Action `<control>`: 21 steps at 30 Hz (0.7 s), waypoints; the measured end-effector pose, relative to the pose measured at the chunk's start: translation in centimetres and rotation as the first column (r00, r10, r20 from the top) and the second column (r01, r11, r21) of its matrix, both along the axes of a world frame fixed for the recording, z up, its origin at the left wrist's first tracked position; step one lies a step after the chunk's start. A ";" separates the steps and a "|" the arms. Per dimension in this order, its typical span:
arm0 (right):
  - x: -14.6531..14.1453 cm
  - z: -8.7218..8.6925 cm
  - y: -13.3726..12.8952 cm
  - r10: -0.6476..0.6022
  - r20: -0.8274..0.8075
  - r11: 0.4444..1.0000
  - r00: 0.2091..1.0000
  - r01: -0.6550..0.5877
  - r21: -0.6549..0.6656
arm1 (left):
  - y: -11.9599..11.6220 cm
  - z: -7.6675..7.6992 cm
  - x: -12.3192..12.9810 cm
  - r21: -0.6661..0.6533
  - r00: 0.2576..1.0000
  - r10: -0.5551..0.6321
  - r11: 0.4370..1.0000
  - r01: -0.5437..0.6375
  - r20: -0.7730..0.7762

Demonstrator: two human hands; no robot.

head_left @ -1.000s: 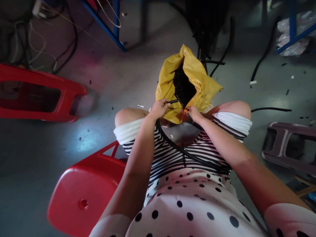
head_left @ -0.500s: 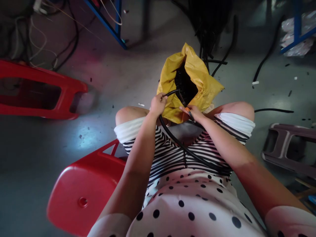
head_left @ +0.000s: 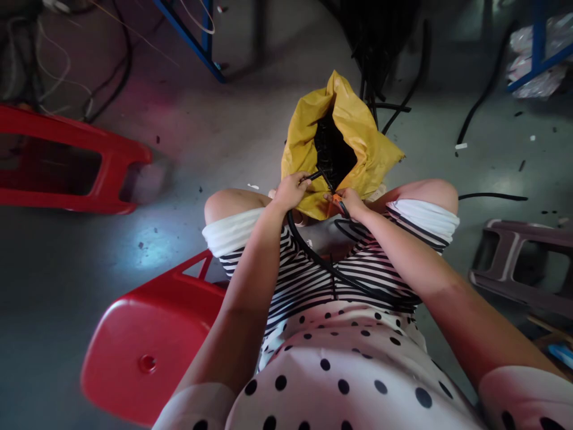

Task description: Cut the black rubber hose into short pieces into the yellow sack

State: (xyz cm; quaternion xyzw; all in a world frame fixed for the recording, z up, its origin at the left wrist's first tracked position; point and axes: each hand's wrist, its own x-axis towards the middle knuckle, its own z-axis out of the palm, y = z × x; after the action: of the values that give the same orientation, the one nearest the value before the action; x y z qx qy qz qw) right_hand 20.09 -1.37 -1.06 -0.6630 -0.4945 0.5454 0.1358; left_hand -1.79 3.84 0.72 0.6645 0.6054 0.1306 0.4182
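A black rubber tube (head_left: 312, 257) runs across my lap and up through my left hand (head_left: 292, 191), whose fingers are closed round it close to its far end. My right hand (head_left: 351, 203) grips scissors (head_left: 338, 200) with orange and black handles. Their narrow blades point away from me and meet the tube's end at the mouth of a yellow sack (head_left: 301, 143). Standing between my knees, the sack gapes and holds dark black pieces, too shadowed to make out singly. Whether the blades are parted is too small to tell.
Left of me lies a red stool (head_left: 125, 161) on its side, with another red stool (head_left: 147, 340) nearer. At right is a grey-brown stool (head_left: 514, 257). Black tubes (head_left: 416, 71) hang beyond the sack, and a blue metal leg (head_left: 192, 42) stands at the upper left.
My left hand has moved right, closer to the scissors, and less of the tube extends past its fingers. The scissors stay in my right hand. The whole view has shifted slightly.
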 end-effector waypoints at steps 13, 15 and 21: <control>0.5 0.3 0.1 0.014 0.002 0.999 1.000 -0.014 -0.041 | -0.2 0.0 -0.2 -0.024 0.997 -0.078 0.997 0.078 0.005; 0.4 0.3 0.1 0.029 0.034 1.000 0.999 -0.029 0.001 | -0.2 -0.1 -0.4 -0.021 0.999 -0.041 0.999 0.041 -0.001; 0.6 0.6 0.5 0.067 0.039 0.996 0.997 -0.069 0.054 | -0.2 0.2 -0.7 -0.019 0.998 -0.056 0.998 0.057 0.013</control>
State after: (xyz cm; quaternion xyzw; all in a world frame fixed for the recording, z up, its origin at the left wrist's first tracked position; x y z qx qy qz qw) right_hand 20.70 -0.82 -0.43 -0.6517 -0.5342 0.5235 0.1262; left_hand -2.51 3.61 0.97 0.6765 0.5850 0.1170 0.4318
